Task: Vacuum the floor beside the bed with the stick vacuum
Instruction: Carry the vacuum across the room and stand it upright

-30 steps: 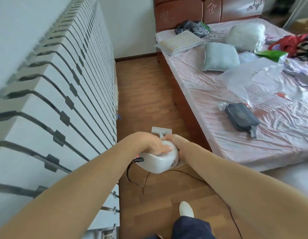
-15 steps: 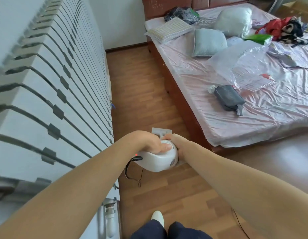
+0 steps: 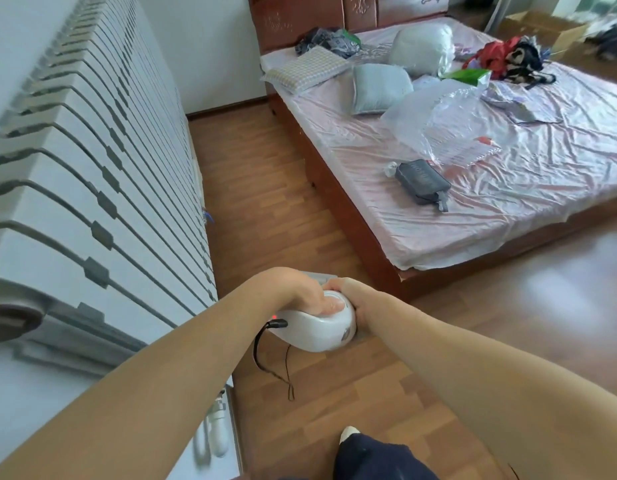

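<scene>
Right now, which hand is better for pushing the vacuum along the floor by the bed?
Probably the left hand: it wraps over the top of the vacuum, thumb on it. The right hand only steadies the bed-facing side.

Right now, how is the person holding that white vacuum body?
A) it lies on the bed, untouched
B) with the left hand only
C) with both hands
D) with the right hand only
C: the left hand grips the top of the white vacuum body and the right hand clasps its far side, above the wooden floor beside the bed.
</scene>
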Demonstrator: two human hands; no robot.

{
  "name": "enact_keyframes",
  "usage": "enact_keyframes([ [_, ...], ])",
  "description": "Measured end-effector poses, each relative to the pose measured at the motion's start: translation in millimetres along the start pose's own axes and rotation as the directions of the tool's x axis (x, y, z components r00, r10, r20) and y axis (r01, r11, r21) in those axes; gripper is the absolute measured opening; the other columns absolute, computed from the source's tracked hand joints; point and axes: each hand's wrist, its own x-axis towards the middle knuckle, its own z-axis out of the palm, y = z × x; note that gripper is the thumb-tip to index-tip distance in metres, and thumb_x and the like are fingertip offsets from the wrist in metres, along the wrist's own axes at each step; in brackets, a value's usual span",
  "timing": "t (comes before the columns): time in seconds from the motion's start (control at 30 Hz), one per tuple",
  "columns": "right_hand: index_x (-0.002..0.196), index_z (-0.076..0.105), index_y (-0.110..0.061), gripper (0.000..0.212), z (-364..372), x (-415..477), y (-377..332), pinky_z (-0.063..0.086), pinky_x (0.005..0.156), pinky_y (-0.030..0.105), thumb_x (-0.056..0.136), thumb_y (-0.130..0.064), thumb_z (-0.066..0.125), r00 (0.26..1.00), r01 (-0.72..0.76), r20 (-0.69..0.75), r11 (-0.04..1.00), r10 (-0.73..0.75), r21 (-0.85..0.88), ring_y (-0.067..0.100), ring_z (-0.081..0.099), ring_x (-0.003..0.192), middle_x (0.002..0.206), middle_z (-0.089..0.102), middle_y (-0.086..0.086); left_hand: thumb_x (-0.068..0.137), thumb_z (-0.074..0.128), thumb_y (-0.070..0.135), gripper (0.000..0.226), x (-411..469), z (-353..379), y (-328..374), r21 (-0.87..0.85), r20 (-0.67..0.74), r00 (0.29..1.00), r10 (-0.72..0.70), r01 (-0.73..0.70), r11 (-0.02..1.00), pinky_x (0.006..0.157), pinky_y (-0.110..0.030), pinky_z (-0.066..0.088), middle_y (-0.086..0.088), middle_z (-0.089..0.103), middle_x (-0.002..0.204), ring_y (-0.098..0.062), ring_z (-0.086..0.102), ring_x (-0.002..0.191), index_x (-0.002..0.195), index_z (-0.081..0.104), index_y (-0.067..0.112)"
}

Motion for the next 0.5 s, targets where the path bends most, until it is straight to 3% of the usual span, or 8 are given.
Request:
enact_keyframes([
  [0.13, 0.091, 0.066, -0.009, 0.022, 5.7, -18.6, 32.4, 0.053, 0.074, 0.038, 0.096, -0.029, 0.06, 1.0, 0.013, 0.001, 0.997, -0.013, 0.078, 0.028, 0.066, 0.073, 0.083, 0.071, 0.01, 0.098, 0.022, 0.059, 0.07, -18.6, 25.8, 1.0, 0.045, 0.011, 0.999, 0.036, -0.036, 0.998, 0.108, -0.034, 0.029, -0.01, 0.045, 0.146, -0.027, 0.04, 0.135, 0.141, 0.045, 0.01],
  [0.27, 0.105, 0.07, -0.009, 0.026, 10.3, -31.5, 66.7, 0.055, 0.072, 0.036, 0.091, -0.03, 0.062, 1.0, -0.002, -0.018, 0.991, 0.005, 0.133, 0.029, 0.069, 0.078, 0.094, 0.075, 0.009, 0.099, 0.021, 0.059, 0.068, -36.1, 49.6, 1.5, 0.118, 0.013, 0.995, 0.098, -0.099, 0.988, 0.105, -0.032, 0.031, -0.009, 0.049, 0.143, -0.026, 0.043, 0.133, 0.139, 0.048, 0.011],
  [0.37, 0.099, 0.067, -0.007, 0.023, 11.5, -48.3, 92.9, 0.054, 0.074, 0.039, 0.093, -0.028, 0.059, 0.999, -0.004, -0.039, 0.983, 0.012, 0.185, 0.029, 0.067, 0.078, 0.091, 0.073, 0.011, 0.098, 0.021, 0.059, 0.068, -46.3, 65.8, 7.2, 0.158, 0.032, 0.99, 0.137, -0.14, 0.977, 0.104, -0.032, 0.031, -0.009, 0.05, 0.142, -0.026, 0.044, 0.132, 0.139, 0.048, 0.011],
  [0.43, 0.106, 0.07, -0.011, 0.027, 8.6, -54.2, 110.6, 0.056, 0.08, 0.037, 0.088, -0.029, 0.062, 0.998, -0.008, -0.061, 0.971, 0.023, 0.239, 0.029, 0.07, 0.081, 0.091, 0.075, 0.009, 0.099, 0.021, 0.058, 0.067, -53.0, 73.7, 14.5, 0.202, 0.034, 0.984, 0.175, -0.178, 0.963, 0.106, -0.033, 0.03, -0.01, 0.05, 0.142, -0.027, 0.044, 0.132, 0.14, 0.047, 0.013],
  [0.5, 0.11, 0.072, -0.019, 0.033, 3.8, -59.9, 127.2, 0.056, 0.095, 0.044, 0.081, -0.033, 0.068, 0.994, -0.033, -0.091, 0.959, 0.061, 0.282, 0.03, 0.072, 0.088, 0.092, 0.077, 0.007, 0.099, 0.02, 0.057, 0.065, -60.8, 80.3, 23.7, 0.252, 0.041, 0.974, 0.223, -0.226, 0.941, 0.106, -0.034, 0.03, -0.009, 0.05, 0.142, -0.027, 0.043, 0.133, 0.141, 0.045, 0.015],
])
